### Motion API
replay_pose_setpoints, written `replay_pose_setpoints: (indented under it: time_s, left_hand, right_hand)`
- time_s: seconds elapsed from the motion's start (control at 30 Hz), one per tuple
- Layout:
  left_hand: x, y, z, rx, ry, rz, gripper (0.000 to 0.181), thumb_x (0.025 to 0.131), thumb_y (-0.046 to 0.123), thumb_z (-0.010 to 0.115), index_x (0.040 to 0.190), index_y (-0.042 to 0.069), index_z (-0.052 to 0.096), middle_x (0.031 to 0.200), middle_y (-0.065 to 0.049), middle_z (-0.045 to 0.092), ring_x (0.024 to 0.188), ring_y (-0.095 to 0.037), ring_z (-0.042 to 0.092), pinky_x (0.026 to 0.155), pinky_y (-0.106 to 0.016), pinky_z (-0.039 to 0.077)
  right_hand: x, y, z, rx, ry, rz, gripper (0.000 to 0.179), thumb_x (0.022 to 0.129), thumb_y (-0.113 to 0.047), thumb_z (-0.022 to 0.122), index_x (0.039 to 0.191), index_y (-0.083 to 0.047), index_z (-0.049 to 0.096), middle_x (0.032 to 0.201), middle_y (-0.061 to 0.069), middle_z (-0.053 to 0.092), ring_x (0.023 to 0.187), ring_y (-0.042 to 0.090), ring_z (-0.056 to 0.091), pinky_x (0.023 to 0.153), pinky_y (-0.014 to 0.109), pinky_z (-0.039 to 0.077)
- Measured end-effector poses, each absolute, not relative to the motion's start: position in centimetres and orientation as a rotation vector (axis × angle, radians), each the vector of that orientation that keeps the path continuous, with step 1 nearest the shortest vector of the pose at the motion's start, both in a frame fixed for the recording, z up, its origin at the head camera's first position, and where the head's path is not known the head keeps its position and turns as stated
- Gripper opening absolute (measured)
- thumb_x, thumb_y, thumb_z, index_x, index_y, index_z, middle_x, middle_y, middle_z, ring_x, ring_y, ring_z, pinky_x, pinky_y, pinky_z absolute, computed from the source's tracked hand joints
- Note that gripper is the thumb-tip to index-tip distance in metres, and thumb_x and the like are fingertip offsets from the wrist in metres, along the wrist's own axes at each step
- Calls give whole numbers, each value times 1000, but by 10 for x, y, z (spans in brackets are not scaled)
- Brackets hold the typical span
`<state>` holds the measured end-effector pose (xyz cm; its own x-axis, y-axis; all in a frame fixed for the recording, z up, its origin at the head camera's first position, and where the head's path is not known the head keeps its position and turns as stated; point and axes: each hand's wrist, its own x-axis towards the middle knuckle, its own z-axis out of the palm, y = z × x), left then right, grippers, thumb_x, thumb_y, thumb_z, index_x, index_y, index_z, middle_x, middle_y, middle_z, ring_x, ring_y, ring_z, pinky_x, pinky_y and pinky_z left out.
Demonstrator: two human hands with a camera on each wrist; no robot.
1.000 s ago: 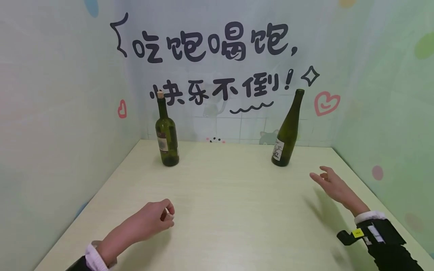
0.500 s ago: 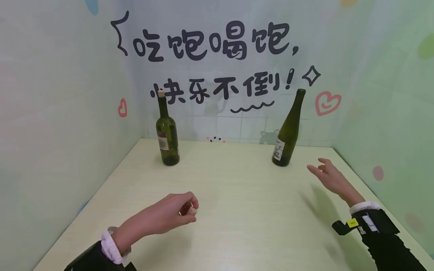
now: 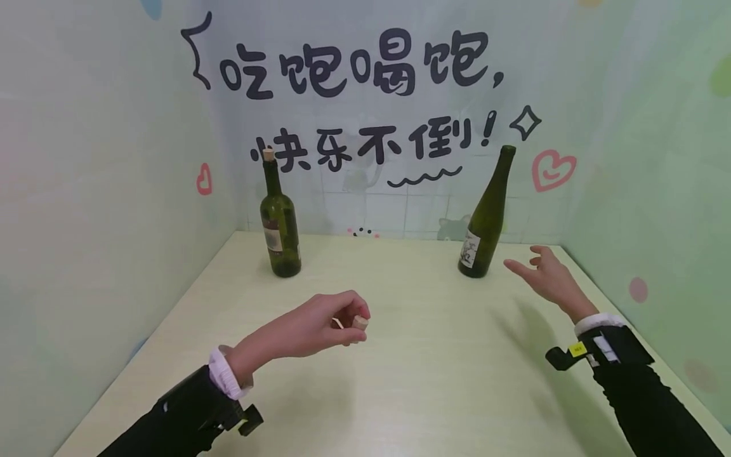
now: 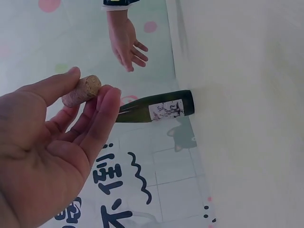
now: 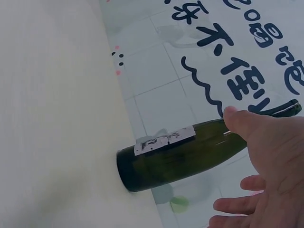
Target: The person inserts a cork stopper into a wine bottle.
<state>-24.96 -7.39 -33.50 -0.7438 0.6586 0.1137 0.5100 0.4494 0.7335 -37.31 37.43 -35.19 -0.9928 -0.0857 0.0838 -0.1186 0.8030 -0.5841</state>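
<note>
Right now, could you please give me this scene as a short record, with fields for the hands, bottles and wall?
Left hand: pinches a loose cork above the table
Right hand: holds nothing, fingers apart, near the right bottle
Left bottle: green, upright on the table, cork in its neck
Right bottle: green, upright on the table, no cork visible, pale label
Back wall: dark lettering

Soft, even light, probably from overhead, leaves blurry shadows (image 3: 528, 331) on the pale tabletop (image 3: 422, 387). The 2 wrist views look greyer; in the right, highlights streak the green wine bottle (image 5: 202, 149).
</note>
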Motion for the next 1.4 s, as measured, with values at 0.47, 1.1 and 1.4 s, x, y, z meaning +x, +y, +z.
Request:
replay_pose_setpoints:
  time_s: [0.47,1.1,1.4]
  left_hand:
    - [-275,-36,-317,1122,2477,1345,29,89,28,67,113,15,55,90,0,63,80,-17,63,76,-27,53]
    - [-304,-6,-273,1170,2628,1521,33,92,23,64,120,7,57,102,3,63,88,-12,63,75,-24,52]
    - [-318,8,-252,1178,2617,1654,32,92,19,64,120,5,56,108,0,62,86,-11,64,76,-24,51]
  right_hand:
    - [-401,347,-329,109,-2832,1009,111,82,-72,48,150,7,10,143,35,31,123,50,40,93,61,39]
    - [-429,326,-297,44,-2705,1113,115,79,-73,52,152,2,4,146,33,27,126,48,37,96,62,35]
    - [-450,331,-290,34,-2654,1131,113,81,-70,52,151,6,5,145,35,28,127,49,36,99,61,33]
